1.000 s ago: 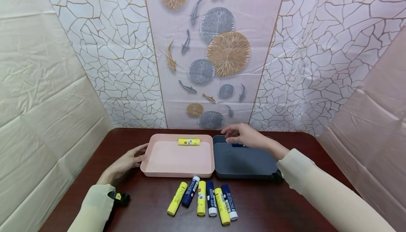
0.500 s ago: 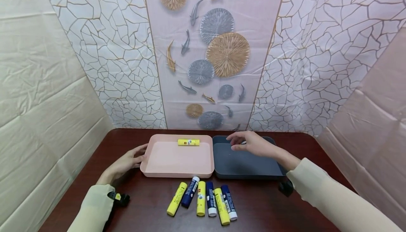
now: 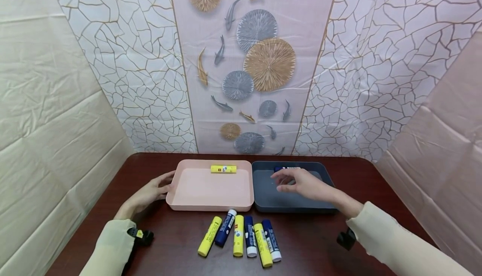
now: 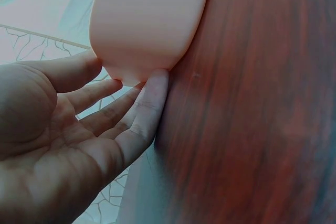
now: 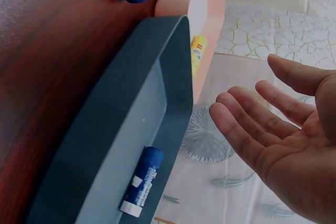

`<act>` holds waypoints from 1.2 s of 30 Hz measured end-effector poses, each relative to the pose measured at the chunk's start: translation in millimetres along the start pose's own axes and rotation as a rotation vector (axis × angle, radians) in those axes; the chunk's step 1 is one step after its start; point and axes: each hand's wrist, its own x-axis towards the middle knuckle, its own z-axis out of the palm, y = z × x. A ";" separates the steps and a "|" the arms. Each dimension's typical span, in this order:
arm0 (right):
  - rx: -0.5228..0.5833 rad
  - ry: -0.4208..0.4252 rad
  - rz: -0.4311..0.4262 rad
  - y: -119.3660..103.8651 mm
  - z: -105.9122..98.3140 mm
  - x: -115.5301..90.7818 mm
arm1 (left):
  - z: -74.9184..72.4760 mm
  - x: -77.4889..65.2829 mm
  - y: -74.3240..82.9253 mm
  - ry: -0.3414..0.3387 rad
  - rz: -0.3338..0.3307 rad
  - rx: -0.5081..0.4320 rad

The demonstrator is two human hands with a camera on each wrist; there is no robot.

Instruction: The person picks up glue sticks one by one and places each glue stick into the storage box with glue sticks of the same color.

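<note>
My left hand (image 3: 152,192) touches the left end of the pink tray (image 3: 211,190) with extended fingertips; in the left wrist view the fingers (image 4: 149,100) meet the tray's end wall. A yellow glue stick (image 3: 224,169) lies along the back of that tray. Over the dark blue-grey tray (image 3: 282,200), my right hand (image 3: 306,184) hovers with relaxed fingers and nothing in them. Near the back wall of the dark tray lies a navy glue stick (image 5: 143,182) with a white end, partly behind the right hand in the head view.
In front of the trays several glue sticks lie in a row on the dark red table (image 3: 169,242), yellow such as this stick (image 3: 210,236) alternating with navy such as this one (image 3: 250,236). The trays stand side by side. A patterned cloth backdrop (image 3: 244,112) rises behind the table.
My right hand has drawn back toward me and to the right from the dark tray's back, uncovering the navy glue stick there. The left hand stays at the pink tray.
</note>
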 end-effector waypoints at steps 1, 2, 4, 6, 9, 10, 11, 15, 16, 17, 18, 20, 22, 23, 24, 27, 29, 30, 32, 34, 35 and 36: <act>0.004 -0.001 0.010 0.3 1.4 -0.9 | -0.1 0.3 -0.1 0.001 -0.003 -0.003; 0.006 -0.003 0.012 0.3 2.9 -2.1 | -0.4 0.4 -0.1 0.000 -0.006 -0.005; 0.021 -0.013 0.030 -0.4 5.9 -5.1 | -1.1 0.5 0.1 -0.006 -0.004 -0.006; 0.039 -0.030 0.040 -1.8 9.2 -8.6 | -2.0 0.7 0.3 -0.001 -0.016 -0.010; 0.056 -0.053 0.043 -3.7 14.7 -14.1 | -2.9 0.6 0.7 -0.004 -0.009 -0.013; 0.059 -0.060 0.041 -4.3 16.7 -15.7 | -3.3 0.9 0.6 -0.005 -0.008 -0.013; 0.063 -0.064 0.041 -4.6 18.9 -17.0 | -3.5 1.1 0.5 -0.003 -0.010 -0.014; 0.100 -0.083 0.049 -3.8 29.5 -22.4 | -3.5 1.6 0.1 -0.005 -0.008 -0.022; 0.111 -0.088 0.054 -2.8 32.8 -23.6 | -3.2 1.4 0.3 -0.006 -0.009 -0.024; 0.123 -0.093 0.060 -1.9 36.2 -24.6 | -3.0 1.1 0.7 -0.008 -0.007 -0.026; 0.136 -0.099 0.067 -0.8 39.7 -25.7 | -2.7 0.7 1.1 -0.008 -0.005 -0.026; 0.154 -0.110 0.081 0.8 46.7 -27.4 | -2.1 0.5 1.6 -0.009 -0.005 -0.028; 0.166 -0.117 0.097 1.8 53.1 -28.9 | -1.2 0.1 3.0 -0.009 -0.007 -0.026; 0.170 -0.121 0.103 1.9 55.7 -29.8 | -1.2 0.2 3.2 -0.011 -0.004 -0.024; 0.172 -0.123 0.109 1.9 58.6 -30.7 | -1.0 0.3 3.3 -0.010 -0.005 -0.023; 0.183 -0.127 0.127 1.5 65.6 -32.5 | -1.1 0.4 3.0 -0.012 -0.002 -0.023; 0.182 -0.127 0.139 1.4 70.4 -33.1 | -1.1 0.2 2.6 -0.009 -0.003 -0.023; 0.183 -0.124 0.145 1.4 72.6 -33.0 | -1.0 0.1 2.5 -0.009 -0.002 -0.023; 0.177 -0.117 0.159 1.5 77.6 -33.3 | -0.7 -0.3 2.8 -0.008 -0.001 -0.023; 0.165 -0.108 0.170 2.0 82.6 -33.4 | -0.2 -0.5 3.2 -0.006 -0.005 -0.020; 0.161 -0.104 0.175 2.2 84.9 -33.6 | -0.1 -0.5 3.3 -0.007 -0.004 -0.018; 0.158 -0.102 0.181 2.3 87.1 -33.8 | -0.2 -0.5 3.3 -0.009 -0.003 -0.016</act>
